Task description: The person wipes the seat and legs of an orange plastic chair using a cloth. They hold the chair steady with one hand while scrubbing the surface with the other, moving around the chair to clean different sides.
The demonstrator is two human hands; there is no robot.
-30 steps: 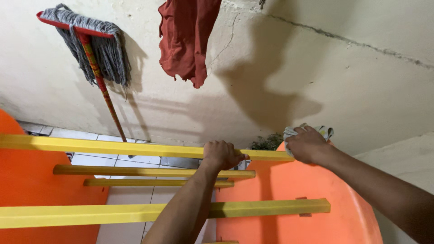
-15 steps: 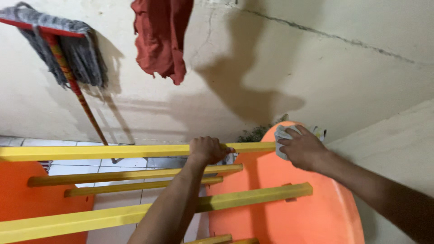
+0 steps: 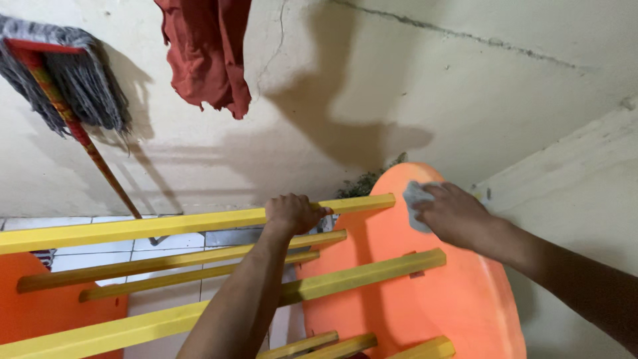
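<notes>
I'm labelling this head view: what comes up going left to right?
Mop → red cloth → left hand on the yellow bar → grey rag → right hand on the orange panel.

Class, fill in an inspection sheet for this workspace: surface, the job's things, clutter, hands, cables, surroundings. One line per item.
Surface: rounded orange panel of a rack with yellow bars; a stain cannot be told.
Job's things: small grey cloth pressed against the orange panel near its top.
Clutter: nothing seen on the rack.
Hands: left hand closed around the top yellow bar; right hand holds the grey cloth on the panel.
Cables: nothing seen.
Surroundings: cracked pale wall; grey mop with a red handle leaning on it; red garment hanging; tiled floor behind the bars.
</notes>
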